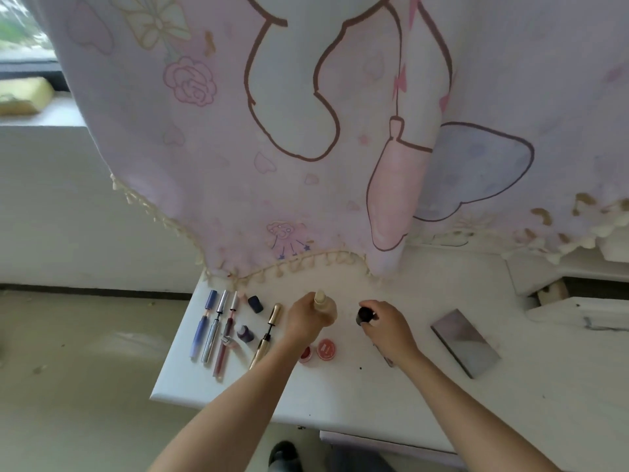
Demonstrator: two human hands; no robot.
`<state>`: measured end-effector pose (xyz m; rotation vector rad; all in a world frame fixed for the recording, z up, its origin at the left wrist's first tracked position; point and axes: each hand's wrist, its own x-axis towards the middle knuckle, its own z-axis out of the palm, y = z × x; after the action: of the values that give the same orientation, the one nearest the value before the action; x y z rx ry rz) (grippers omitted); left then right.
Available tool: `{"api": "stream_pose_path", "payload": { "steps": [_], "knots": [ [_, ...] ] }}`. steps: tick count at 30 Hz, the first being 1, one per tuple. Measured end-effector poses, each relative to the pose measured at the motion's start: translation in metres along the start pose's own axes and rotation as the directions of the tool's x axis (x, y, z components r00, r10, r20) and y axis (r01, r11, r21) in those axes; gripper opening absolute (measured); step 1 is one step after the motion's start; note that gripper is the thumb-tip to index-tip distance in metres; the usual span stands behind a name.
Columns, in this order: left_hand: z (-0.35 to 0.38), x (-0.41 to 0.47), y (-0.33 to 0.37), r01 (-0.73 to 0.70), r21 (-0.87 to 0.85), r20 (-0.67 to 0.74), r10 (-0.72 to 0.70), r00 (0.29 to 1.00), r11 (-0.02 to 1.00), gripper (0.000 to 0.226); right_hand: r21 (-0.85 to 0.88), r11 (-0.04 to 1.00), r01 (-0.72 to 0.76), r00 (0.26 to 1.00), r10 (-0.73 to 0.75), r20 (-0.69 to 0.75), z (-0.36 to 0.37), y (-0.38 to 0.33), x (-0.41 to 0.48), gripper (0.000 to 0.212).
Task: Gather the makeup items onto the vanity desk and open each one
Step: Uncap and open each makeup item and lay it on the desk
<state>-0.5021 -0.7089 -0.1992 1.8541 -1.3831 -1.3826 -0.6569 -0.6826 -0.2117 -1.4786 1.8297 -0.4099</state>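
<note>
Opening the bottle: cap off, palette left

The left hand point(303, 320) has its fingers curled round a beige bottle point(323, 303), which stands upright near the middle of the white desk point(374, 396) with its neck bare. At three o'clock from it, and apart from it, the right hand point(386, 323) pinches a black cap point(363, 315) in bent fingers, low over the desk. This step looks all but done: the cap needs only to be laid down beside the bottle and both hands freed.

At nine o'clock from the bottle lies a row of slim items, among them a gold mascara point(267, 335) with its wand showing, all seemingly uncapped. At six o'clock, just beside the left wrist, sit a red pot point(306, 352) and its lid point(325, 349), side by side.

The grey palette point(466, 342) lies flat at three o'clock, well apart from the right hand, and seems closed. It is likely the next to open, which calls for one hand to steady the base while the other lifts the lid's edge. Something lies under the right wrist, too hidden to name.
</note>
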Motion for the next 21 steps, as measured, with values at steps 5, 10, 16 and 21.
{"api": "stream_pose_path", "payload": {
  "steps": [5,10,16,21],
  "knots": [
    [0.008,0.017,-0.003,0.004,0.112,0.006,-0.005,1.0,0.994,0.019,-0.107,0.994,-0.006,1.0,0.009,0.023,0.007,-0.005,0.015,0.037],
    [0.013,0.027,-0.005,0.008,0.131,-0.002,-0.008,1.0,0.991,0.025,-0.124,0.992,-0.01,1.0,0.011,0.004,0.01,-0.004,0.025,0.031],
    [0.019,0.031,-0.006,-0.019,0.162,0.0,0.019,1.0,0.987,0.023,-0.125,0.992,0.021,1.0,-0.019,0.019,0.019,-0.003,0.031,0.029],
    [0.018,0.029,-0.008,0.008,0.16,0.0,-0.008,1.0,0.987,0.043,-0.161,0.986,0.033,0.999,-0.03,0.019,0.026,0.006,0.037,0.029]
  ]
}}
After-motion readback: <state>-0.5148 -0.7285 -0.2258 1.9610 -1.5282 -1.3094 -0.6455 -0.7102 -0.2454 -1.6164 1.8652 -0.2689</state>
